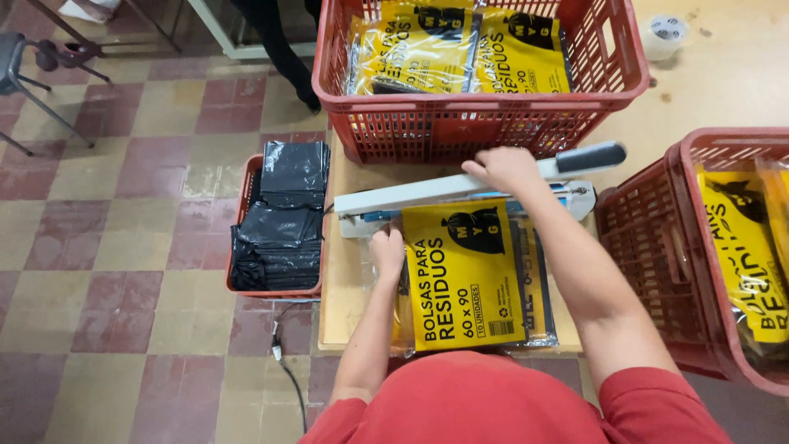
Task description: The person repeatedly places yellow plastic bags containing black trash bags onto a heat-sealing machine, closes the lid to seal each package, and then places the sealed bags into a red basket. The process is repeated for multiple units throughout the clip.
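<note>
At far left the floor [107, 247] is worn tile in red and cream squares, with the legs of a chair [33, 74] in the upper corner; a low red crate [246, 230] stands on the tiles against the table's edge, packed with folded black bags [283, 214]; a cable [288, 378] trails over the floor just below it. The table [341, 304] is pale bare wood; on it lies a yellow and black packet [464, 275] of bags in clear film, its long axis running from the person toward the sealer, its top end tucked under the sealer's bar. The left hand [386, 251] rests on the packet's left edge near that top end, fingers curled and pressing down rather than gripping. The heat sealer [394, 201] lies across the table, its arm running left to right and its dark handle [590, 156] pointing right; the right hand [503, 168] lies closed over the arm, bearing down on it. Behind stands a large red basket [468, 123] holding more yellow packets [460, 45]; a roll of tape [664, 34] sits on the table beyond it; at right a second red basket [657, 263] holds another yellow packet [744, 255].
</note>
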